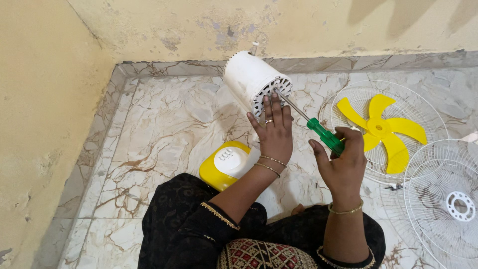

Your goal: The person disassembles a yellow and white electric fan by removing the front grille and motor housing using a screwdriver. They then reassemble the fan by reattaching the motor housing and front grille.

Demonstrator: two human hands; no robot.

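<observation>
Now left hand [275, 130] flat against motor housing [251, 79]; right hand [341, 159] fisted around screwdriver [318, 130].

There was one white fan motor housing [251, 79], one green-handled screwdriver [318, 130], one yellow-and-white fan base [225, 164], one yellow fan blade [381, 128] with five vanes, and two white wire fan guards [450, 199]. Two hands were in view, the left hand [275, 133] and the right hand [343, 159]. Three gold bangles showed: two on the left wrist, one on the right.
</observation>
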